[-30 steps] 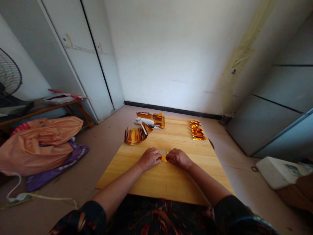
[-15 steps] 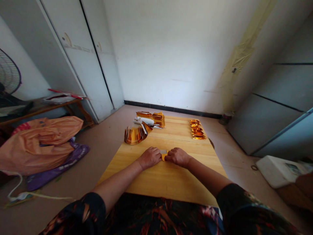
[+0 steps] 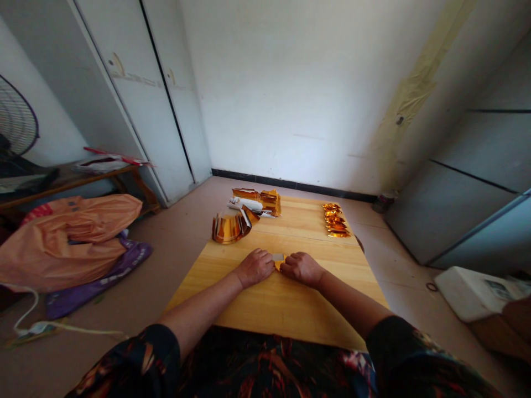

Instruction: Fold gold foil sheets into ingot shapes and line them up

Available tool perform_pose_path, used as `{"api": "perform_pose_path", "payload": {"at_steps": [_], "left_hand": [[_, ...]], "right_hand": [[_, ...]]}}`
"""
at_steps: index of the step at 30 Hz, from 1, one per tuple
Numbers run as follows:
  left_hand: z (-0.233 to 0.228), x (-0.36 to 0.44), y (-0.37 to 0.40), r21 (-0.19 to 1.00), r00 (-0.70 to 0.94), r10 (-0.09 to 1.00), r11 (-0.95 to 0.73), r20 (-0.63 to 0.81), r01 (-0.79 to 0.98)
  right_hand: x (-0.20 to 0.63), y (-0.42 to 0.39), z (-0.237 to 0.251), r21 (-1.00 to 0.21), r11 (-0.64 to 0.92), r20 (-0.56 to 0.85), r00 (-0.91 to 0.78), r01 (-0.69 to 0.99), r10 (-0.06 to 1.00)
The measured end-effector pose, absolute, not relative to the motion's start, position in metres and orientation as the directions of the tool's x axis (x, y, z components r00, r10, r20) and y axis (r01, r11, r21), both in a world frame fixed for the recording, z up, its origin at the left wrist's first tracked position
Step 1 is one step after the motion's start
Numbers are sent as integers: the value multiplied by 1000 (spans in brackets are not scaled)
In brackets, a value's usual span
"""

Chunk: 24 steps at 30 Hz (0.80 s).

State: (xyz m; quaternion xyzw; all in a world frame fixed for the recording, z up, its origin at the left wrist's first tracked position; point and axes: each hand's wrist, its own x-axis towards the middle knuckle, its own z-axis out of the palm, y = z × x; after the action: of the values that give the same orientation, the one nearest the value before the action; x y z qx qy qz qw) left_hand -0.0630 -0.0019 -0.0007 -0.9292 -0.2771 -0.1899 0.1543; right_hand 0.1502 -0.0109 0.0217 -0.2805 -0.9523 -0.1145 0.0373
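Both hands meet near the middle of a wooden table [image 3: 265,304]. My left hand [image 3: 258,266] is closed on the left end of a small piece of gold foil paper [image 3: 279,258], which shows a greyish-white face and a gold edge. The other end is pinched by my right hand [image 3: 302,267]. My fingers hide most of the piece. Beyond my left hand stands a curved stack of gold foil sheets [image 3: 229,228]. At the right far side lies a row of folded gold foil pieces [image 3: 335,221].
Behind the curved stack lie more gold foil sheets [image 3: 271,202] and a white roll-like bundle [image 3: 245,205]. An orange bag [image 3: 83,237] and a purple bag [image 3: 99,282] are on the floor at left. A white box [image 3: 473,293] stands at right, near grey cabinets [image 3: 468,166].
Slightly more of the paper's pale face shows between my hands, and the gold part below has shifted a little. Both hands stay in nearly the same place; the view has shifted slightly.
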Motion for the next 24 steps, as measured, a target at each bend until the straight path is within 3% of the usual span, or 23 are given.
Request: {"api": "perform_pose_path", "payload": {"at_steps": [10,15,19,24], "left_hand": [[9,-63,-9,-113,749,526,-784,403,611],[7,-60,-10,-143,729,535,-756,427,638],[5,-61,-11,-97,704,554,-752,444,652],[3,-62,-8,111,599,675,-699,430,707]], "right_hand": [[146,-21,13,182,805,202,-822,565,532],[148,-22,12,142,761,252,-766,633,591],[151,-21,11,39,704,295,-682,709,670],[149,-17,3,-174,547,328,-475,819,816]]}}
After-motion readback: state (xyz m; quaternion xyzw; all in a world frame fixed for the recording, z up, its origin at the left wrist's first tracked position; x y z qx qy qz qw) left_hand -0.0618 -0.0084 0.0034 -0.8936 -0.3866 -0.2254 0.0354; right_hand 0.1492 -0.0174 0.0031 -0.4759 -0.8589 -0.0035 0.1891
